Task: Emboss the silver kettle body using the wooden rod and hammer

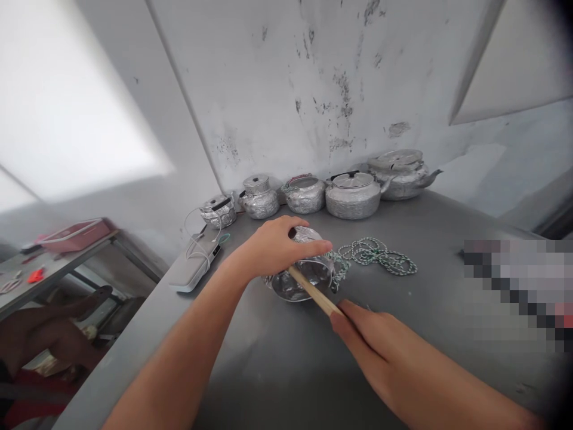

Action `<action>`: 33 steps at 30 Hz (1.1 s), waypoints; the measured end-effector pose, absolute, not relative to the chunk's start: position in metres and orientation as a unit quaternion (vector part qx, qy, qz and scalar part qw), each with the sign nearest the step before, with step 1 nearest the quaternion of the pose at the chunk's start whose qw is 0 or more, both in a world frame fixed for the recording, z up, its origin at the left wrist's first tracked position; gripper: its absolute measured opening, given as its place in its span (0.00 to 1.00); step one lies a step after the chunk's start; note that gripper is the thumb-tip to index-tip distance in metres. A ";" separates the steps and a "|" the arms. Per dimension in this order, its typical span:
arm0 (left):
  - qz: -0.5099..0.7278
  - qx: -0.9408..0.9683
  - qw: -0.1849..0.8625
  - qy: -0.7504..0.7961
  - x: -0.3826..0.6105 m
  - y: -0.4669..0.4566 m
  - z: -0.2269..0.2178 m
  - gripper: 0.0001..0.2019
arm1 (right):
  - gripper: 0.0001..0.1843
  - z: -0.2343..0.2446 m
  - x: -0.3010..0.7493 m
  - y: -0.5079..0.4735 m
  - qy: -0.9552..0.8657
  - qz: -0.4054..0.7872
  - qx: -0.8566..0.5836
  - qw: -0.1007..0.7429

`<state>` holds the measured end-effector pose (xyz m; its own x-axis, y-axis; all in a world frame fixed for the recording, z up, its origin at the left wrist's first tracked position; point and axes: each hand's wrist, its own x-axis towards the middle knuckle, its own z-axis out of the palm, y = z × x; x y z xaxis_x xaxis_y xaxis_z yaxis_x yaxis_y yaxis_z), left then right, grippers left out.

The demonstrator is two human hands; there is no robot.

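My left hand (pixel 273 246) is clamped over a small hammered aluminium kettle body (pixel 301 280) that lies tilted on its side on the grey table (pixel 430 215), its open mouth facing me. My right hand (pixel 364 331) grips a thin wooden stick (pixel 313 291), and the stick's far end reaches into the kettle's opening. A green-and-white cord (pixel 378 255) trails from the kettle and lies in loose coils just to its right.
Several finished aluminium kettles (pixel 353 194) stand in a row along the wall at the table's back. A white power bank with a cable (pixel 197 263) lies near the left edge. Another person's limbs (pixel 54 331) and a low table with a red tray (pixel 76 234) are at left.
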<state>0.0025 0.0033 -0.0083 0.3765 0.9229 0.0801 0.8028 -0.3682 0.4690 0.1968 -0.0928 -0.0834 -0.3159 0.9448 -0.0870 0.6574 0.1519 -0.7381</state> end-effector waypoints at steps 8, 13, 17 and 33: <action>0.164 0.811 0.180 0.531 0.002 0.003 -0.007 0.39 | 0.19 -0.080 0.196 -0.093 -0.719 0.365 -0.553 0.209; 0.161 0.814 0.172 0.530 0.004 0.003 -0.008 0.39 | 0.17 -0.078 0.196 -0.092 -0.715 0.367 -0.559 0.204; 0.165 0.814 0.175 0.529 0.003 0.004 -0.009 0.40 | 0.19 -0.075 0.197 -0.092 -0.705 0.371 -0.562 0.225; 0.169 0.814 0.179 0.526 0.003 0.003 -0.009 0.37 | 0.21 -0.076 0.195 -0.092 -0.706 0.370 -0.565 0.211</action>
<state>0.0033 0.0031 -0.0088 0.3891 0.9170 0.0881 0.7960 -0.3828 0.4689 0.1952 -0.0920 -0.0756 -0.2720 0.9546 -0.1212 0.6427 0.0865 -0.7612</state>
